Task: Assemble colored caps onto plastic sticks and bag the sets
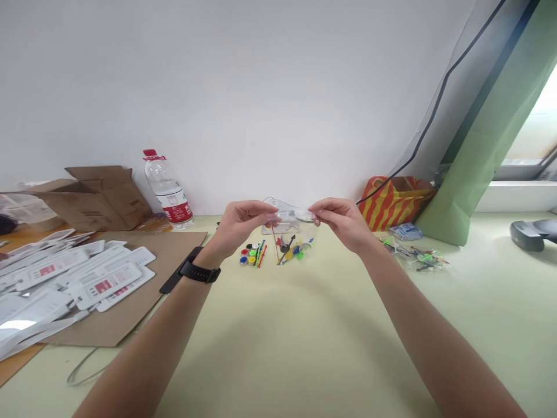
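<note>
My left hand (241, 225) and my right hand (343, 222) are raised over the far part of the table, each pinching one side of a clear plastic bag (296, 231). Coloured pieces show in its lower part, among them a black arrow-shaped piece (286, 247) and yellow, green and blue bits. Whether all of these are inside it or some lie behind, I cannot tell. Left of the bag, several small round caps (249, 253) lie on the table beside thin coloured sticks (260, 255). A whitish item near my right fingers is too blurred to name.
At left, white card holders (104, 284) cover a cardboard sheet (174, 247), with a brown box (100, 200) and water bottle (169, 194) behind. At right are a striped bag (383, 203), small packets (424, 257), a green curtain (483, 151) and a grey device (528, 235).
</note>
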A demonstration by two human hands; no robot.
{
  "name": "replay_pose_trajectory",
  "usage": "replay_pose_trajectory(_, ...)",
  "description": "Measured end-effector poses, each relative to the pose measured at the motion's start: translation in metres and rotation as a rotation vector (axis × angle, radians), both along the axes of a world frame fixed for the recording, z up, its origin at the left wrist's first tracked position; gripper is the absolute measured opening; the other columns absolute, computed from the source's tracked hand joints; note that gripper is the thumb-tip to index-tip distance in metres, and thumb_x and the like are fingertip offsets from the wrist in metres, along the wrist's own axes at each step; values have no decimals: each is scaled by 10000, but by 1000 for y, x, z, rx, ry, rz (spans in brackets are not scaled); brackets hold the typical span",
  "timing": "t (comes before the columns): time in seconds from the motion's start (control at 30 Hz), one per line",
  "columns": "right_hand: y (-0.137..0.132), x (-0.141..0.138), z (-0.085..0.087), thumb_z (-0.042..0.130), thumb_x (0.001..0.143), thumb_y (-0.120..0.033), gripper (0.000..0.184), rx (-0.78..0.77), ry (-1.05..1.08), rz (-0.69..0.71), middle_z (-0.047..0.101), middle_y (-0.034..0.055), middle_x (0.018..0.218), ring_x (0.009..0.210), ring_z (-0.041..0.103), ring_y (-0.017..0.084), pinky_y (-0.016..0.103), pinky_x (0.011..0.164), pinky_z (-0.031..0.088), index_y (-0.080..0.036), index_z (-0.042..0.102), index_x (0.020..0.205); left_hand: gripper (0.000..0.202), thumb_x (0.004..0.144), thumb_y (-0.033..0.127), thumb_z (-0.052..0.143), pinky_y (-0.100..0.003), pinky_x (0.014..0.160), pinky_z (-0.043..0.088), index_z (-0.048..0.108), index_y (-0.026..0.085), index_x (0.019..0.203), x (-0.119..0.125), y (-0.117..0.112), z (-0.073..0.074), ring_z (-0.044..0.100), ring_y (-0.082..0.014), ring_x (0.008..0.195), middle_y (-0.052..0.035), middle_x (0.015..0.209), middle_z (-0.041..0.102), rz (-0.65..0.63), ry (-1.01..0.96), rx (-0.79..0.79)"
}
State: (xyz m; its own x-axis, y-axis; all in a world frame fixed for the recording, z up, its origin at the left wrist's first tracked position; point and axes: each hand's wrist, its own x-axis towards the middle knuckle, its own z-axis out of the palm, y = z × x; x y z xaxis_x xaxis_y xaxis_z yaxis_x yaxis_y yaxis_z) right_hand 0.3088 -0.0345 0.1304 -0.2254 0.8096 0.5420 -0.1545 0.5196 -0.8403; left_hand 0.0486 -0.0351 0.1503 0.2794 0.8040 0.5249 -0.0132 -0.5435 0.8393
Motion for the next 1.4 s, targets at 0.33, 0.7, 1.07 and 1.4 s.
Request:
replay_pose_trajectory(0.33, -3, -7, 2, 767, 835, -357, 163, -25, 134, 66, 681, 45, 764, 727, 592, 170, 329, 710, 492, -198, 794, 814, 237, 825, 366, 796, -386, 832, 610, 832, 158, 934, 1, -4, 4, 761, -265, 855, -121, 879, 802, 5, -43, -4)
replay_pose_trajectory(0.7, -9, -6, 8, 849, 794, -403, 396, 56, -16, -83, 660, 15, 805, 773, 601, 160, 315, 753, 513, -220, 750, 1131, 423, 759, 388, 874, -372, 843, 629, 782, 152, 1098, 3, -7, 4, 765, -255, 878, -118, 938, 805, 47, 40, 24)
replay_pose_trajectory(1.07, -12, -9, 10, 828, 798, -480, 297, 33, -151, -46, 665, 29, 781, 706, 529, 154, 307, 652, 451, -205, 783, 900, 372, 789, 444, 834, -358, 809, 612, 783, 174, 1040, 6, -8, 4, 752, -255, 891, -103, 953, 797, -9, 193, -24)
replay_pose_trajectory(1.4, -12, -3, 12, 831, 784, -497, 308, 26, -185, -20, 711, 45, 842, 755, 575, 175, 334, 690, 488, -214, 785, 896, 280, 820, 427, 810, -356, 822, 595, 778, 179, 945, 6, -4, -1, 741, -242, 891, -90, 901, 787, -63, 186, -61)
